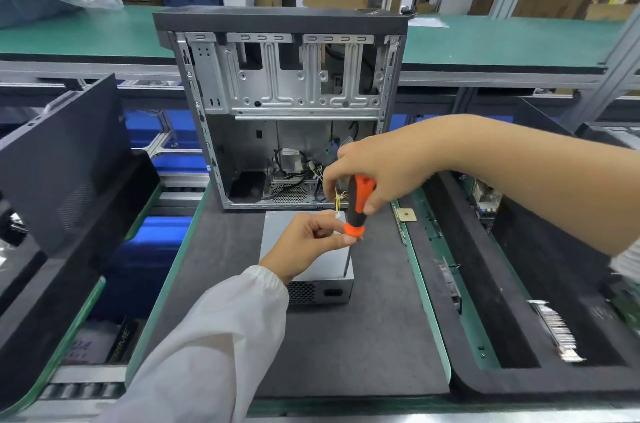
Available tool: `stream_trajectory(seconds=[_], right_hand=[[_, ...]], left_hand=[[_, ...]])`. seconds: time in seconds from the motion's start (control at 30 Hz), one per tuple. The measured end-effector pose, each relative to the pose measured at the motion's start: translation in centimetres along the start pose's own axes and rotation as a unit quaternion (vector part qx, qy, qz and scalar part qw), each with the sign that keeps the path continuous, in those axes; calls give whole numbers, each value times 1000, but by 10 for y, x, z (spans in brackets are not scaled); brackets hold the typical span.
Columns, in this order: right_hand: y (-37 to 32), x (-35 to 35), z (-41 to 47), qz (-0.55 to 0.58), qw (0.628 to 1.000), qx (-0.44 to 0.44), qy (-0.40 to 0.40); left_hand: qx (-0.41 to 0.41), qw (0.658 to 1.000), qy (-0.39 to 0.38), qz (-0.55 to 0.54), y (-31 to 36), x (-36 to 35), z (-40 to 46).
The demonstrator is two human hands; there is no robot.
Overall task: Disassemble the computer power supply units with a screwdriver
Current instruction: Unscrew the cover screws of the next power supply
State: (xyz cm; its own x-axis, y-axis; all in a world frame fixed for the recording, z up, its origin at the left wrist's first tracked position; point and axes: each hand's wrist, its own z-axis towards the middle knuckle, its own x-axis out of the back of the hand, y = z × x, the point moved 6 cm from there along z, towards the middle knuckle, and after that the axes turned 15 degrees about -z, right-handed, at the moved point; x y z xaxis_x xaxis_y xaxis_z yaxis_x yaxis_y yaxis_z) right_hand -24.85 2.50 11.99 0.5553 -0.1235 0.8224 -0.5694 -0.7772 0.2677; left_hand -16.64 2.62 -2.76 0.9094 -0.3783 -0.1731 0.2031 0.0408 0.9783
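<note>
Here, nearest on the dark mat [363,336], the grey power supply unit [313,280] lies flat with its socket end toward the viewer, the left hand [311,242] above it pinching the screwdriver [358,206] at the base of its orange-and-black handle. The right hand [377,170] grips that handle, the shaft running down to the unit's right edge. Beyond stands the open computer case [287,104], cables loose inside.

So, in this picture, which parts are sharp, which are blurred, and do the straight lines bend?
Head view: the right hand, screwdriver and power supply unit are sharp; the finned part at lower right is smeared; the green bench edge bows from wide-angle distortion; lighting is even, shadows soft.
</note>
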Motion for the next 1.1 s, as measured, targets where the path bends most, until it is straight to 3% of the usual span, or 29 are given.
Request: stream_trajectory(seconds=[0.1,0.17,0.27,0.47,0.57,0.67,0.77,0.9,1.0,1.1], right_hand=[[6,-5,1,42,993,-110,-1],[6,-7,6,-19,989,-146,-3],[2,-7,12,-102,987,-117,36],[-7,-5,-2,-51,999,-1,11],[0,-5,-4,-50,998,-42,20],[9,-8,-4,37,991,-126,24],[7,-4,3,-29,983,-164,74],[0,-2,6,-58,993,-85,55],[-6,3,-1,-34,999,-12,12],[-3,5,-4,14,1000,-19,5]], left_hand=[[-6,1000,16,13,1,-2,2],[-6,1000,7,15,2,-5,3],[-2,1000,-14,13,2,-7,2],[-9,1000,-21,12,2,-5,-1],[-16,1000,9,7,3,-3,1],[-21,999,30,5,4,-2,2],[-19,1000,19,10,3,-4,2],[9,999,-37,-10,1,-9,-2],[-9,1000,-20,2,4,-7,-2],[-10,1000,7,-4,2,-5,1]])
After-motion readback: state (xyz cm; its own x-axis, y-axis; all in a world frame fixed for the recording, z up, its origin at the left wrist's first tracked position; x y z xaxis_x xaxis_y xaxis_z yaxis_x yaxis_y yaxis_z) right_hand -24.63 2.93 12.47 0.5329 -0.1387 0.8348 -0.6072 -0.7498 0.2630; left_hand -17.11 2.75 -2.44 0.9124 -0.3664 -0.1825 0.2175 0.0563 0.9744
